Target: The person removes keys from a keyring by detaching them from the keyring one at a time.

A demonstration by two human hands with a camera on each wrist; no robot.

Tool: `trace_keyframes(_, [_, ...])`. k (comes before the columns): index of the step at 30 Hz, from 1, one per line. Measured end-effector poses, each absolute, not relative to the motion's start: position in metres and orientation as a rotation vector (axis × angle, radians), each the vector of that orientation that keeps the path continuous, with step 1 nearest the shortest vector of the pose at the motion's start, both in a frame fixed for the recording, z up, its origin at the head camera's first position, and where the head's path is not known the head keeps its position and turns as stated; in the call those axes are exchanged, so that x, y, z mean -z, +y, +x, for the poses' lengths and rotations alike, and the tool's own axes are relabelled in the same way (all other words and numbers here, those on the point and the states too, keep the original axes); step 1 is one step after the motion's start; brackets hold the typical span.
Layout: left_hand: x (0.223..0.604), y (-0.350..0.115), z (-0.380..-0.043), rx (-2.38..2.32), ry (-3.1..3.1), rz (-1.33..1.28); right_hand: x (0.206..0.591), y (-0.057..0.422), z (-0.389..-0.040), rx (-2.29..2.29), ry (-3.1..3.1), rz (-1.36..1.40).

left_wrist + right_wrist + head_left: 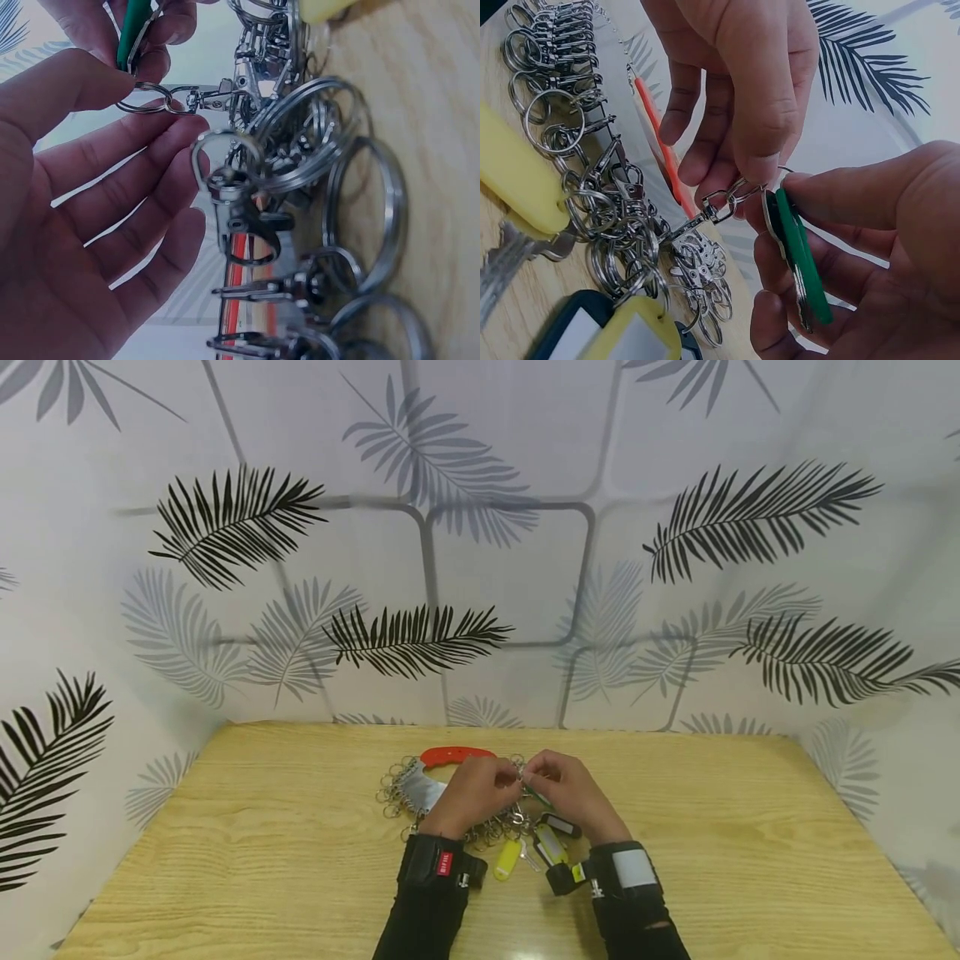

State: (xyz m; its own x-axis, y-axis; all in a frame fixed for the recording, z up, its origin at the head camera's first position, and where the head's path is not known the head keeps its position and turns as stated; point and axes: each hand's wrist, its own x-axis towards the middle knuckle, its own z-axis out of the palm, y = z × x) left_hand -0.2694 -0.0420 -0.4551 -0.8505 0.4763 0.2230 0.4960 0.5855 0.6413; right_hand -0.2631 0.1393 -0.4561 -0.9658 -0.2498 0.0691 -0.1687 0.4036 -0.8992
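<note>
Pale wood-grain table (262,843), with a white backdrop (495,572) behind it, printed with black and grey palm fronds and rounded grey squares. Red-handled key holder (453,753) lies toward the table's back edge, ringed with metal swivel clips; yellow key tags (507,860) and a black key tag (562,825) on its near side. Left hand (480,787) pinches a split ring (142,111) on one clip; right hand (572,787) pinches a green key tag (808,266) plus key (797,289) just beside it. Fingers hide whether they're linked.

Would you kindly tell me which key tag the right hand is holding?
The green tag, pinched in the right hand; the yellow tags and dark tags are unheld.
</note>
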Motion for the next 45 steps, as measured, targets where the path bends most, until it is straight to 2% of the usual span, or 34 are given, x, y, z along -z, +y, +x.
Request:
trace_keyframes(30, [0.4528, -0.0411, -0.2681, 1.123, -2.845, -0.772, 0.4572, 0.1358, -0.2631, 1.600, 2.623, -0.309])
trace_keyframes(45, [0.4530, -0.0413, -0.2683, 1.126, -2.850, -0.815, 0.4574, 0.1384, -0.2632, 1.539, 2.680, -0.400])
